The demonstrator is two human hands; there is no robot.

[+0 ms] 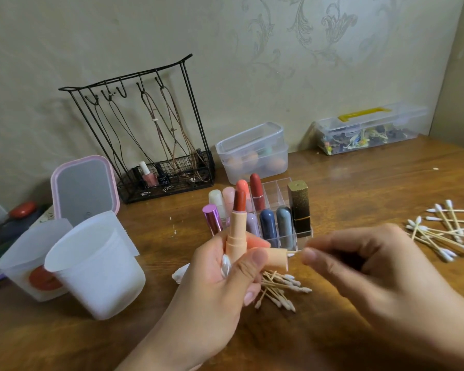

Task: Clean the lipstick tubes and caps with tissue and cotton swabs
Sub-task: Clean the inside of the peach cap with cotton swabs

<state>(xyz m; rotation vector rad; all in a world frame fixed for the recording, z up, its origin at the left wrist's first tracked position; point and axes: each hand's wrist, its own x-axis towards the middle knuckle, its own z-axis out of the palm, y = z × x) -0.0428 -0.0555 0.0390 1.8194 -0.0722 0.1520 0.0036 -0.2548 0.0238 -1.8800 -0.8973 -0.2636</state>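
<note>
Swabbing inside the peach cap (277,257): left hand (220,285) grips uncapped lipstick tube (236,234), cap and tissue (225,265) above the table (359,183); right hand (367,263) pinches the cotton swab (295,253). Recommend slow twisting, bullet kept clear.

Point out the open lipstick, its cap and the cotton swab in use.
lipstick (236,231): head view, on the peach tube
cap (277,257): head view, on its side near the open end
cotton swab (295,253): head view, on the bare stick

Two hands (214,279), two white cups (97,274), two clear lidded boxes (252,151), one mirror (85,188).
</note>
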